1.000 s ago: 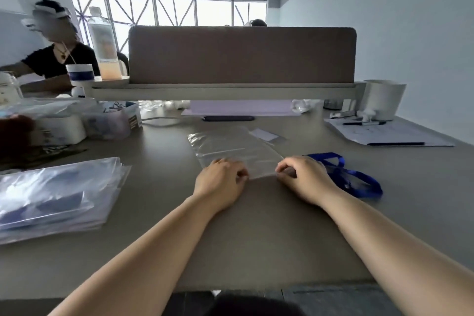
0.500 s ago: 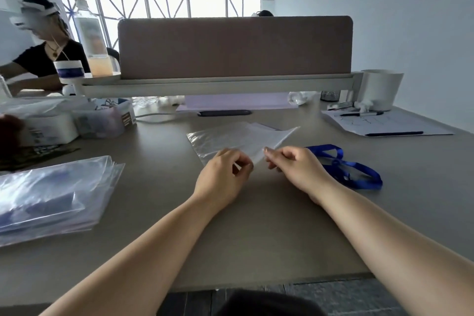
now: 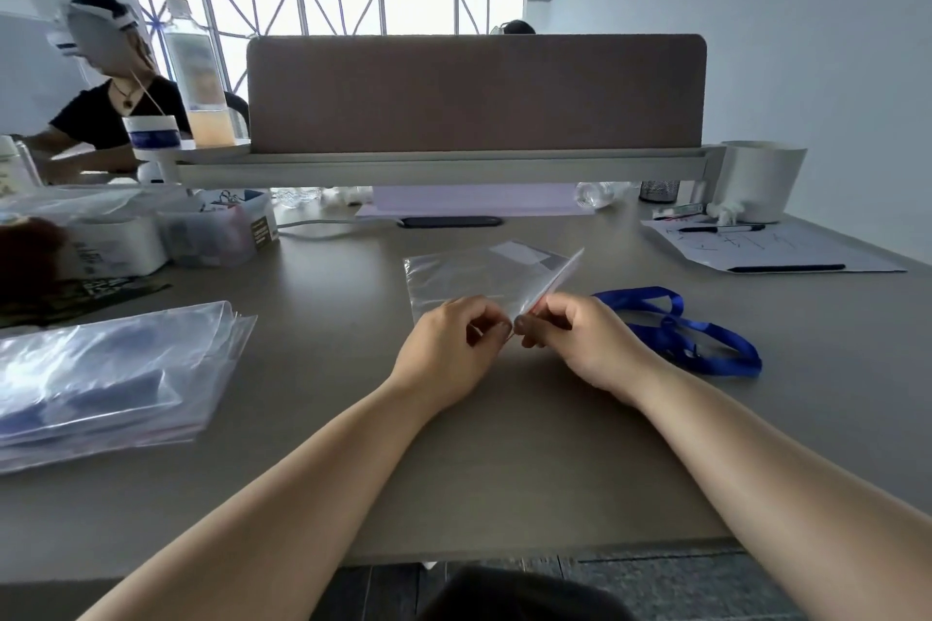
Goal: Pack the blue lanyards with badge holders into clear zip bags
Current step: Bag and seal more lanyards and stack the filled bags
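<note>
Pinching the zip bag's near edge

The clear zip bag (image 3: 479, 275) lies on the worktop (image 3: 504, 444), right side lifted; my left hand (image 3: 454, 348) and right hand (image 3: 580, 343) both pinch it, the blue lanyard (image 3: 676, 328) just right

Daylight enters through the rear windows (image 3: 323, 5), which are overexposed. The desk (image 3: 504, 444) is evenly and dimly lit, with soft shadows. Glare shows on the stacked bags (image 3: 111, 368). Wide-angle distortion bends the edges. Overall sharpness is low.
</note>
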Demonstrator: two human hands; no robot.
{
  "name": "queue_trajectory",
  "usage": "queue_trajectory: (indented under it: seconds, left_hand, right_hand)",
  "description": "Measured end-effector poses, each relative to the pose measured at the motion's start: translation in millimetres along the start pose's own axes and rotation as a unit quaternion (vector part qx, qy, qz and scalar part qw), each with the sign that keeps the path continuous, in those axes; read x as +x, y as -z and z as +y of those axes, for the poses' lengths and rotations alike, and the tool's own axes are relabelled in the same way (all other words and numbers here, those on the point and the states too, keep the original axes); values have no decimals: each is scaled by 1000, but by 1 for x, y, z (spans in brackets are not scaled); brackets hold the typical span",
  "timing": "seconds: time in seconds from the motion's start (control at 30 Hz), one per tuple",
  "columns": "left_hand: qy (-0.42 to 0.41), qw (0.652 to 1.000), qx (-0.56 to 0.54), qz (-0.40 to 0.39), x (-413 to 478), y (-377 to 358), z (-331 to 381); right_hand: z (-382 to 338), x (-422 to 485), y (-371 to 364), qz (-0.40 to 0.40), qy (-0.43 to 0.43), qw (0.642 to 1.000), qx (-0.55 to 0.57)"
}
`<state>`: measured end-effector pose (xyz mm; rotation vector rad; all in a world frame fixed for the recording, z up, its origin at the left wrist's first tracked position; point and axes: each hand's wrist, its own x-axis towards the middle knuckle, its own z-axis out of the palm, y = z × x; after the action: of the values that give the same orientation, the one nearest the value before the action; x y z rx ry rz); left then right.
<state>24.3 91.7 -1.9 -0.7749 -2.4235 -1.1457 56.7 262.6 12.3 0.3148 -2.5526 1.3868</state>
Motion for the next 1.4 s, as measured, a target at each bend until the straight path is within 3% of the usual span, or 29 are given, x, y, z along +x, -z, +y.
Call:
queue_trajectory:
  seconds: [0.4,0.5,0.63,0.83,1.03,1.2,1.4]
  left_hand:
    - [-17,998,50,38,-2,-1,4]
    - [74,985,30,151,4,12,-4]
    - [197,944,-36,260,8,40,-21]
    - [175,939,-63,289,8,41,-21]
    - [142,942,-62,297,8,38,-23]
    - [109,942,-40,315,20,35,-25]
    - [96,955,-18,279,39,21,-33]
  right_hand:
    - [-1,0,-4,-27,11,999,-37]
    - [1,-1,1,8,-9,994,-107]
    - [13,1,13,125,-66,987,-80]
    - [14,2,10,133,-69,981,-125]
    - [23,9,9,68,-41,979,-189]
    - [30,29,10,46,-27,955,-293]
    - [46,68,11,4,-45,921,-388]
